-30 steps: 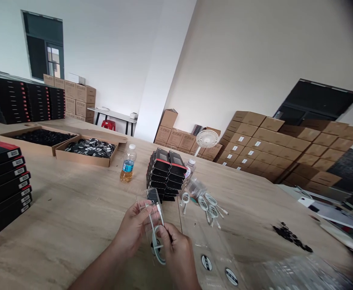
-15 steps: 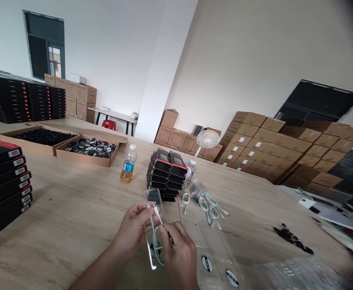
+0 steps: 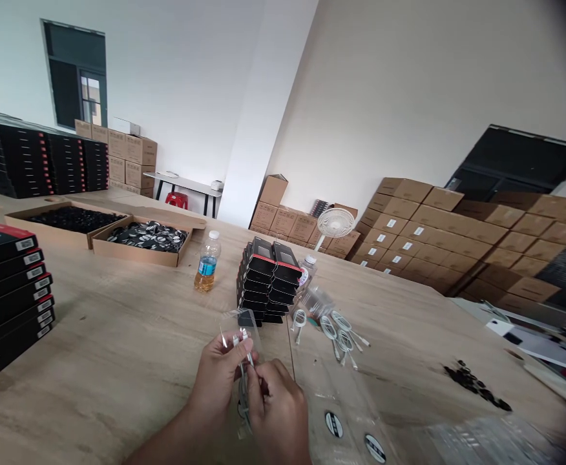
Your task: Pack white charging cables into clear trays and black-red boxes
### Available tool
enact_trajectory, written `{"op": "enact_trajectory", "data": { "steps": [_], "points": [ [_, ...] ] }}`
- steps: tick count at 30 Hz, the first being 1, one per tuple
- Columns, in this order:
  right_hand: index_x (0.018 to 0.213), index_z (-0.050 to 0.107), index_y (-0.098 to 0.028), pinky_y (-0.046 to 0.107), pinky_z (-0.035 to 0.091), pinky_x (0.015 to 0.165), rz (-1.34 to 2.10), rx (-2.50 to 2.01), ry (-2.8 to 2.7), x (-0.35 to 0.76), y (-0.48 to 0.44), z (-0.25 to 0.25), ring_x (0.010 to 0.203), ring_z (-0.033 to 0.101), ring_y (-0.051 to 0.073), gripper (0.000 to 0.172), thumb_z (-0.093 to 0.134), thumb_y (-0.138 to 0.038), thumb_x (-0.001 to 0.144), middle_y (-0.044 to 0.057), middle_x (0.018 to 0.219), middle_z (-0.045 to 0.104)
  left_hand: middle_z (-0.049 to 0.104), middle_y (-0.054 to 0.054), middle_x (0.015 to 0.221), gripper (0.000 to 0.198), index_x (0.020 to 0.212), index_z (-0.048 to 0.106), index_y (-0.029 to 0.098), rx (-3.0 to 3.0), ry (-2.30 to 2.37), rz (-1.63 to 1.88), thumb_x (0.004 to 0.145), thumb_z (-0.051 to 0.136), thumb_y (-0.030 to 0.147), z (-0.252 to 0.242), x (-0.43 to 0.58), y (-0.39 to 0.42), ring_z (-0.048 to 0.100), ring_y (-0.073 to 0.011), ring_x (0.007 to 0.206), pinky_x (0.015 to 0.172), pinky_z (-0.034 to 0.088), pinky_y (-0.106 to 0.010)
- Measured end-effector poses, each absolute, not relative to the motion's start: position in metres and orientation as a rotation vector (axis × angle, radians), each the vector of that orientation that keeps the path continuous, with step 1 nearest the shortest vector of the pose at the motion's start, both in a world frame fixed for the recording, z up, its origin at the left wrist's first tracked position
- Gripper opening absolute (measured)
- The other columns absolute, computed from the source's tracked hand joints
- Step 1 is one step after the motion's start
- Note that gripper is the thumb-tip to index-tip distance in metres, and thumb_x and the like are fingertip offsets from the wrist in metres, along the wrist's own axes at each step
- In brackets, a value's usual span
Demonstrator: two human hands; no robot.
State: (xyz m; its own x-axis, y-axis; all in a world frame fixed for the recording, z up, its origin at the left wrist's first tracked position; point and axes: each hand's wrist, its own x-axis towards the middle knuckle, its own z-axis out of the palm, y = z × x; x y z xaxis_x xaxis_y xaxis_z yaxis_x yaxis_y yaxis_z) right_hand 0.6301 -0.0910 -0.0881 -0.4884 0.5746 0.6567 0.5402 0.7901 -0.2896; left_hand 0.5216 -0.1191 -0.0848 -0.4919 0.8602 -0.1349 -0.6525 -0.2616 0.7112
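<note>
My left hand (image 3: 215, 378) is closed, with its thumb pressing the two white plugs of a charging cable (image 3: 243, 391) side by side. A clear plastic sleeve (image 3: 237, 318) shows behind and above those fingers; how far the cable sits inside it I cannot tell. Close on the right, my right hand (image 3: 279, 403) pinches the cable just below a plug, its fingertips partly hidden. The cable's coil hangs down between both hands. Clear plastic packs with round black-and-white stickers (image 3: 334, 424) lie to the right of my right hand.
Beyond my hands stand stacked black boxes (image 3: 268, 278) and a drink bottle (image 3: 207, 261). Coiled white cables (image 3: 341, 336) lie right of the stack. Open cartons of black pieces (image 3: 140, 255) are back left, more black boxes (image 3: 9, 284) at left, loose black pieces (image 3: 477, 384) at right.
The cable's two plugs now lie together under my left thumb, and my right hand has shifted slightly left. The clear sleeve stands more visibly above the fingers.
</note>
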Motion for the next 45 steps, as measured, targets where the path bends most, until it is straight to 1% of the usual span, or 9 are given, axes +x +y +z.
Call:
{"op": "enact_trajectory", "data": {
  "steps": [7, 12, 16, 23, 27, 30, 34, 38, 45],
  "points": [
    [0.095, 0.07, -0.024, 0.023, 0.047, 0.058, 0.519, -0.799, -2.206, 0.641, -0.086, -0.088, 0.061, 0.059, 0.015, 0.016, 0.06, -0.022, 0.082, 0.001, 0.077, 0.063, 0.068, 0.0, 0.061, 0.034, 0.073, 0.062, 0.017, 0.129, 0.854, 1.996, 0.057, 0.088, 0.033, -0.085, 0.498, -0.115, 0.063, -0.0143, 0.057, 0.055, 0.05, -0.024],
    [0.12, 0.063, -0.025, 0.03, 0.05, 0.076, 1.054, -0.88, -1.9, 0.651, -0.076, -0.101, 0.093, 0.063, 0.022, 0.048, 0.072, -0.034, 0.074, 0.006, 0.107, 0.068, 0.07, -0.001, 0.065, 0.025, 0.076, 0.063, 0.016, 0.125, 0.675, 2.01, 0.066, 0.084, 0.026, -0.086, 0.489, -0.114, 0.065, -0.0132, 0.057, 0.058, 0.052, -0.024],
    [0.118, 0.063, -0.021, 0.033, 0.048, 0.078, 1.508, -0.829, -1.692, 0.647, -0.073, -0.111, 0.084, 0.063, 0.022, 0.055, 0.074, -0.049, 0.072, 0.004, 0.09, 0.07, 0.069, 0.0, 0.065, 0.024, 0.076, 0.061, 0.017, 0.055, 0.656, 1.964, 0.069, 0.082, 0.027, -0.087, 0.494, -0.114, 0.065, -0.0128, 0.058, 0.056, 0.052, -0.023],
    [0.099, 0.064, -0.021, 0.027, 0.041, 0.061, 1.565, -0.805, -1.701, 0.643, -0.073, -0.113, 0.066, 0.056, 0.016, 0.047, 0.08, -0.05, 0.066, -0.001, 0.073, 0.066, 0.067, 0.0, 0.063, 0.024, 0.076, 0.062, 0.016, 0.118, 0.636, 1.932, 0.069, 0.082, 0.026, -0.082, 0.496, -0.116, 0.064, -0.0136, 0.058, 0.055, 0.049, -0.024],
    [0.1, 0.065, -0.019, 0.027, 0.043, 0.063, 1.662, -0.758, -1.719, 0.646, -0.075, -0.099, 0.067, 0.056, 0.016, 0.047, 0.077, -0.052, 0.069, -0.001, 0.072, 0.064, 0.067, -0.002, 0.06, 0.026, 0.07, 0.061, 0.016, 0.321, 0.703, 1.806, 0.068, 0.082, 0.031, -0.077, 0.501, -0.122, 0.063, -0.0145, 0.055, 0.052, 0.045, -0.024],
    [0.096, 0.065, -0.018, 0.028, 0.045, 0.066, 1.561, -0.778, -1.775, 0.645, -0.076, -0.089, 0.07, 0.058, 0.017, 0.038, 0.073, -0.05, 0.076, 0.001, 0.076, 0.066, 0.066, -0.001, 0.057, 0.028, 0.068, 0.062, 0.015, 0.384, 0.784, 1.786, 0.063, 0.085, 0.031, -0.076, 0.508, -0.124, 0.059, -0.0123, 0.051, 0.052, 0.044, -0.023],
    [0.092, 0.066, -0.019, 0.025, 0.04, 0.055, 1.317, -0.896, -1.857, 0.639, -0.082, -0.088, 0.058, 0.052, 0.014, 0.033, 0.07, -0.048, 0.078, -0.002, 0.065, 0.061, 0.065, 0.0, 0.058, 0.033, 0.069, 0.063, 0.015, 0.33, 0.82, 1.821, 0.057, 0.088, 0.032, -0.078, 0.516, -0.123, 0.059, -0.0122, 0.051, 0.052, 0.044, -0.024],
    [0.093, 0.067, -0.02, 0.024, 0.038, 0.051, 1.144, -0.945, -1.926, 0.634, -0.087, -0.093, 0.054, 0.049, 0.014, 0.027, 0.063, -0.045, 0.083, -0.003, 0.062, 0.059, 0.064, 0.0, 0.054, 0.033, 0.068, 0.062, 0.016, 0.299, 0.788, 1.809, 0.057, 0.087, 0.034, -0.082, 0.516, -0.122, 0.058, -0.0128, 0.051, 0.053, 0.044, -0.024],
    [0.115, 0.061, -0.02, 0.027, 0.046, 0.059, 1.428, -0.827, -1.854, 0.641, -0.079, -0.095, 0.063, 0.057, 0.016, 0.042, 0.063, -0.049, 0.084, -0.001, 0.071, 0.063, 0.069, -0.002, 0.063, 0.03, 0.074, 0.065, 0.015, 0.245, 0.827, 1.717, 0.061, 0.086, 0.033, -0.083, 0.509, -0.121, 0.064, -0.0145, 0.059, 0.056, 0.046, -0.024]
  ]
}}
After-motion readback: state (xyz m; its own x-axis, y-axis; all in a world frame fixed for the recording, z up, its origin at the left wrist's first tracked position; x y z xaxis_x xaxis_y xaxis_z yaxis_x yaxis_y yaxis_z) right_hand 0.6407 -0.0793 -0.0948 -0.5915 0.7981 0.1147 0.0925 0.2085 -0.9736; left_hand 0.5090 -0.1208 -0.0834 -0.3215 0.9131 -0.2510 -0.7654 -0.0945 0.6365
